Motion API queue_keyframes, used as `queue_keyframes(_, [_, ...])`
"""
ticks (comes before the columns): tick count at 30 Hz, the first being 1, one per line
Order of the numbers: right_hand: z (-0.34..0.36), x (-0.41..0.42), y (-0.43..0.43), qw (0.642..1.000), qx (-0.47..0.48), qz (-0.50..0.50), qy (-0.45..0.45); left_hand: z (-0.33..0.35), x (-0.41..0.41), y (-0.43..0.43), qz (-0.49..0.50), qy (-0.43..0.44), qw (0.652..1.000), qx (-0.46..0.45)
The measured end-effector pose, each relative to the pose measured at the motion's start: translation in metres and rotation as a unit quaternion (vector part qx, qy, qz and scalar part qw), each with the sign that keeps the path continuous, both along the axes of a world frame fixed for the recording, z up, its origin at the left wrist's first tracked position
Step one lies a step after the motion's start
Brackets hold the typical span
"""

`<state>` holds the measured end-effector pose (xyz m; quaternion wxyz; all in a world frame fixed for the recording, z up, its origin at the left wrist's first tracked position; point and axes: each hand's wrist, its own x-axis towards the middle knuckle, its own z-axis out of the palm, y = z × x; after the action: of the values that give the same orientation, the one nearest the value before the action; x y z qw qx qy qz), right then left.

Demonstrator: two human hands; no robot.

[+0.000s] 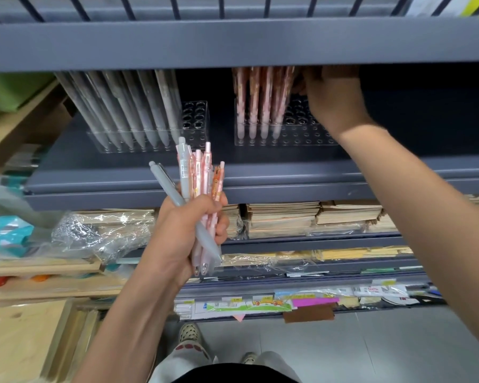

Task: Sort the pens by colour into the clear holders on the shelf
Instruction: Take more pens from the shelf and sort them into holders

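Sorting pens at a grey metal shelf above a grey floor.
The left hand grips a bundle of pens, mostly pink with two grey and one orange, in front of the shelf edge. On the shelf stand two clear holders: the left holder carries grey pens, the right holder pink pens. The right hand reaches to the pink pens' tops; whether it pinches one cannot be told. Lower shelves hold wrapped brown notebooks and coloured labels, their writing too small to read.
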<state>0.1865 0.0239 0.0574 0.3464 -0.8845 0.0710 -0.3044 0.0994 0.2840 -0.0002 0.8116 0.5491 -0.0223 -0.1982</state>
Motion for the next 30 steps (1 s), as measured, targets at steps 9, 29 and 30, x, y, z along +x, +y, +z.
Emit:
queue_keyframes(9, [0.002, 0.004, 0.003, 0.999, 0.043, 0.006, 0.021, 0.0, -0.004, -0.002, 0.008, -0.012, 1.0, 0.011])
queue_keyframes(29, [-0.025, -0.133, 0.065, 0.92, 0.322, 0.162, 0.152, -0.006, -0.013, -0.024, -0.074, -0.041, 0.996, 0.005])
queue_keyframes(30, [-0.025, -0.134, 0.063, 0.922, 0.318, 0.165, 0.148, -0.005, -0.014, -0.027, -0.075, -0.035, 0.997, 0.001])
